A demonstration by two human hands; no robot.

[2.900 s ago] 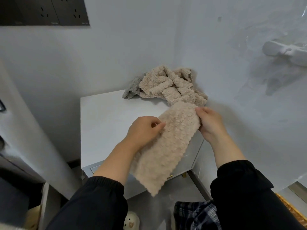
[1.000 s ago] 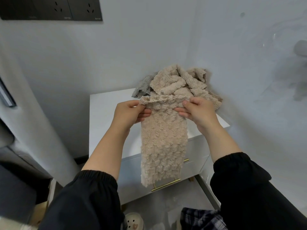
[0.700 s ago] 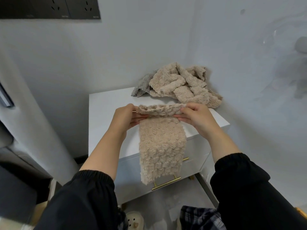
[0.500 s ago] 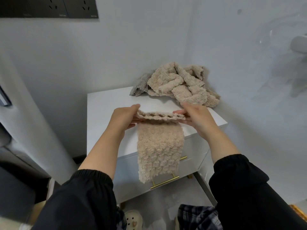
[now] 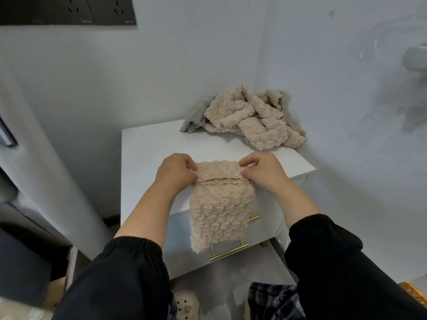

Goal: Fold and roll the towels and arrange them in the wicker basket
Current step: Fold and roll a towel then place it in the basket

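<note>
Judged soft, light and limp, the beige towel (image 5: 219, 209) is pinched at both ends of its rolled edge by the left hand (image 5: 176, 172) and right hand (image 5: 263, 173).

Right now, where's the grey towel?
Head view: the grey towel lies at the back of the white cabinet, against the left side of the beige towel pile.

The towel (image 5: 219, 204) is beige with a bubbled pattern, and so is the heap (image 5: 254, 118); the grey towel (image 5: 193, 119) is plain. The counter (image 5: 147, 153) is white, its handle (image 5: 229, 252) gold, the sleeves (image 5: 120, 278) black, the trousers (image 5: 275, 303) dark plaid.
</note>
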